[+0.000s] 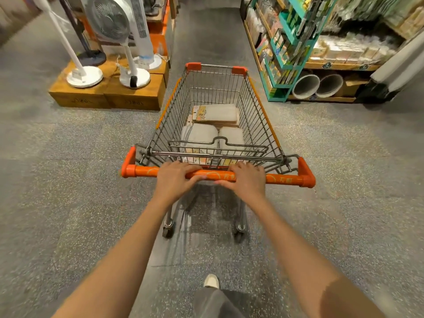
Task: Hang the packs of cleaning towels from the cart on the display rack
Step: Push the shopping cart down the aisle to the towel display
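A wire shopping cart [259, 115] with an orange handle bar [142, 171] stands in the aisle straight ahead of me. Grey packs of cleaning towels [199, 136] with yellow card headers lie in its basket; one pack [218, 113] rests on top toward the far end. My left hand [175, 177] grips the handle left of centre. My right hand [247, 179] grips it right of centre. A teal display rack [286, 53] with small hanging goods stands ahead on the right.
Standing fans [110, 26] sit on wooden boxes [103, 92] at the left of the aisle. Wooden shelves [339, 65] with packaged goods and two grey round pots [306, 86] line the right. Speckled grey floor runs ahead between them. My shoe [211, 281] shows below.
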`<state>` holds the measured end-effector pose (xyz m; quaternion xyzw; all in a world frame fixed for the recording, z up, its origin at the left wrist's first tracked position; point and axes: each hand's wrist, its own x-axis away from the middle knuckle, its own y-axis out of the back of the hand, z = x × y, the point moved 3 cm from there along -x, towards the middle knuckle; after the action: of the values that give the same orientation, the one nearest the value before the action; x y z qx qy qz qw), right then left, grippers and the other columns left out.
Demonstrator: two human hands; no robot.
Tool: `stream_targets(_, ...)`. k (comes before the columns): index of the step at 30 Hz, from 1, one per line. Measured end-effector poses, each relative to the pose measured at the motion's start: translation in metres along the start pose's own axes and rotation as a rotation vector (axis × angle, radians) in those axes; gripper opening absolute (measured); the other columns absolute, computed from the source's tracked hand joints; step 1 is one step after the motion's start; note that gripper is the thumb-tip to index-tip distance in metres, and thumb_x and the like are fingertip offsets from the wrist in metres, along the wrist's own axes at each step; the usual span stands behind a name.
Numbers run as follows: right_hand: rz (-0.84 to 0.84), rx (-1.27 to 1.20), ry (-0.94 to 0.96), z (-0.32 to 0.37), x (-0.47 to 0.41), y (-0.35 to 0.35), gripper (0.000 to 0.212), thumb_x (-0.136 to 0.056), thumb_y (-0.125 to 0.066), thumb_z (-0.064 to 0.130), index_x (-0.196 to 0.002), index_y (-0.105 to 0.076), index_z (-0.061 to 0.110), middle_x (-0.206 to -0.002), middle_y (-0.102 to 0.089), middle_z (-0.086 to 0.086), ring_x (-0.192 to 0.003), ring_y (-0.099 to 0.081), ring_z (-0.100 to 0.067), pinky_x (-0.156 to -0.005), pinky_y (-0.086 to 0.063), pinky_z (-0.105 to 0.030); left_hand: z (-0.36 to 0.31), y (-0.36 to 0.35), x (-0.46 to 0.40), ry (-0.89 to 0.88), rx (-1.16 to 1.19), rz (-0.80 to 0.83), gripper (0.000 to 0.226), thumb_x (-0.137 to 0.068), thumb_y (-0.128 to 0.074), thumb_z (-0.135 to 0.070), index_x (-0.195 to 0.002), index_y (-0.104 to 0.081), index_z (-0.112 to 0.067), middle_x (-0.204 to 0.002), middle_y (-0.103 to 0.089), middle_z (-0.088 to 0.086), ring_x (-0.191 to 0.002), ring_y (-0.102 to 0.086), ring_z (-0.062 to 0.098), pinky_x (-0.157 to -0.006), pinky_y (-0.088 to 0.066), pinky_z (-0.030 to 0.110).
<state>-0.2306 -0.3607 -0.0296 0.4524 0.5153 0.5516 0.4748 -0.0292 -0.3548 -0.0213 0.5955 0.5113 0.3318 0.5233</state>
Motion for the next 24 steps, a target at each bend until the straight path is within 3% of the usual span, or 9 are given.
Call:
stream_targets(4,-0.021,-0.006,0.014,-0.015,-0.050,0.003,0.094,-0.057,-0.009,0.091,-0.114,-0.057,0.032,-0.108,-0.064,0.006,-0.101,-0.057,-0.020,-0.083,-0.036,-0.039,0.006,-0.008,-0.051,0.040,-0.011,0.010,0.076,-0.078,-0.017,-0.078,-0.124,-0.062,-0.037,-0.106,-0.070,-0.010,-0.098,-0.060,0.012,-0.079,-0.032,0.029)
stream_targets(8,-0.015,0.011,0.031,-0.025,-0.104,0.005,0.084,-0.064,-0.021,0.090,-0.113,-0.058,0.033,-0.106,-0.064,0.005,-0.101,-0.057,-0.020,-0.084,-0.036,-0.040,0.021,-0.016,-0.103,0.049,-0.033,0.027,0.058,-0.089,-0.026,-0.070,-0.127,-0.058,-0.040,-0.104,-0.069,-0.011,-0.097,-0.057,0.012,-0.078,-0.031,0.030)
stream_targets(14,-0.007,0.029,0.044,-0.033,-0.194,0.002,0.084,-0.063,-0.021,0.091,-0.115,-0.058,0.035,-0.109,-0.063,0.004,-0.103,-0.056,-0.022,-0.085,-0.034,-0.043,0.054,-0.026,-0.184,0.040,-0.029,0.018,0.052,-0.091,-0.028,-0.067,-0.126,-0.059,-0.042,-0.107,-0.068,-0.009,-0.100,-0.057,0.014,-0.075,-0.027,0.031)
stream_targets(24,0.051,0.016,0.033,-0.041,-0.360,0.013,0.088,-0.062,-0.019,0.090,-0.119,-0.056,0.033,-0.109,-0.062,0.004,-0.104,-0.056,-0.021,-0.088,-0.035,-0.044,0.114,-0.030,-0.346,0.049,-0.039,0.097,0.049,-0.091,-0.032,-0.069,-0.123,-0.059,-0.042,-0.110,-0.068,-0.011,-0.100,-0.058,0.014,-0.087,-0.039,0.037)
